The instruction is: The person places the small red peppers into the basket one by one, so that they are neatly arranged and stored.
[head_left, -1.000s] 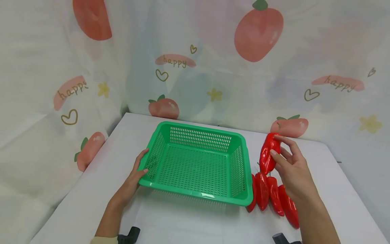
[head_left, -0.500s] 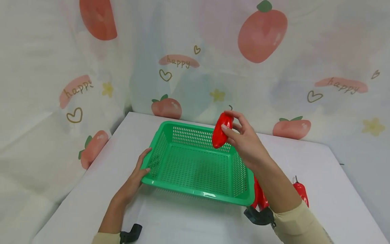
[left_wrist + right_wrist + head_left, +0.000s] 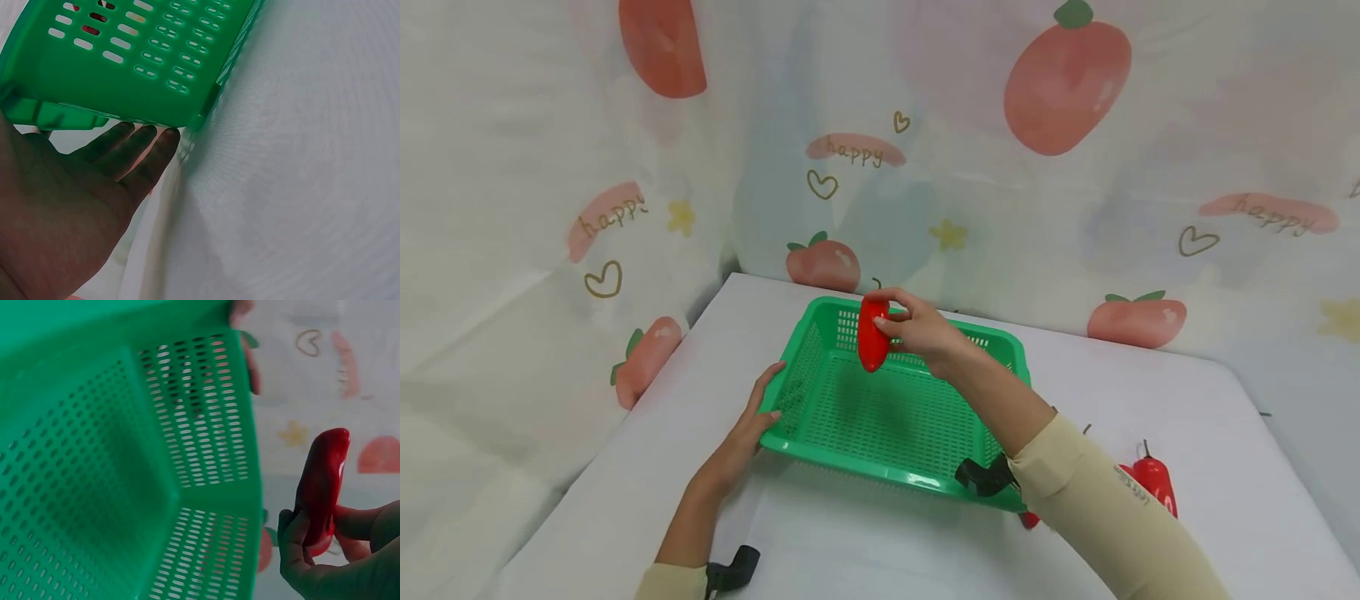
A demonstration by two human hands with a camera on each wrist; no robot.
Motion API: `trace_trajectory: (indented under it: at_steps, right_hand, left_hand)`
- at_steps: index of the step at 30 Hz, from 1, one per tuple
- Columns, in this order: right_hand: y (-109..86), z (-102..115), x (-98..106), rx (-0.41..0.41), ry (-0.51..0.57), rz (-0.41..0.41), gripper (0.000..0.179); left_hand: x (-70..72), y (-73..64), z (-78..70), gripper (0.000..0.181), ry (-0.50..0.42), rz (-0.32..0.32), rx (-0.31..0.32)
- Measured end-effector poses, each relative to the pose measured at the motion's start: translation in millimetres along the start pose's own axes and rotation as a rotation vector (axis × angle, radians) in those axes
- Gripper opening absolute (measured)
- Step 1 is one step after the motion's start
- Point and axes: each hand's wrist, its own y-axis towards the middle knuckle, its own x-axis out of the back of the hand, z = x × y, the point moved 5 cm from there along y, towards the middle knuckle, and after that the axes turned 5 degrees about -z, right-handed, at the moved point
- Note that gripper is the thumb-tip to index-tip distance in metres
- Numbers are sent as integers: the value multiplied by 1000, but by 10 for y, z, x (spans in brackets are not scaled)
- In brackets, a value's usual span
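Note:
A glossy red chili pepper [image 3: 872, 337] hangs tip down above the green plastic basket [image 3: 850, 468], near its back wall. My right hand [image 3: 928, 335] pinches it near the stem end between thumb and fingers. The right wrist view shows the same pepper [image 3: 322, 484] held clear of the basket's side. On the basket's left side, my left hand [image 3: 737, 442] grips the rim, thumb over the front corner. In the left wrist view, fingertips of that hand [image 3: 69, 200] touch the basket's edge. The basket's slotted floor bears nothing that I can see.
More red peppers [image 3: 1155, 482] lie on the white table right of the basket, partly hidden by my right sleeve [image 3: 1097, 508]. One red tip [image 3: 1029, 520] shows by the front right corner. A printed cloth [image 3: 955, 183] hangs behind the table.
My right hand has carried the pepper from the pile on the right leftward over the basket. My left hand keeps its hold on the basket. The whole view has shifted slightly.

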Motion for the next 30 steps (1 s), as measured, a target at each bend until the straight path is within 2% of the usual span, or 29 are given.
trace_trajectory:
  at_steps: [5,11,17,22,24,30]
  right_hand:
    - [207,-149,-148,-10,-73,33,43]
    - [312,-325,-173,-15,-47,63,44]
    - [422,-437,-220,26,-51,90,46]
    - [523,-548,-367,90,-83,143,50]
    - [548,-593,-423,107,-72,138,52]
    - [587,-681,-567,124,-56,138,53]
  left_hand:
    - [-34,68,16,68,-3,0,2]
    - [-95,108,1,68,16,3,19]
    - [-39,88,-12,68,38,-23,25]
    - [-5,64,6,67,60,-35,62]
    - [-4,51,12,67,65,-35,69]
    - [45,7,-16,68,66,-50,47]
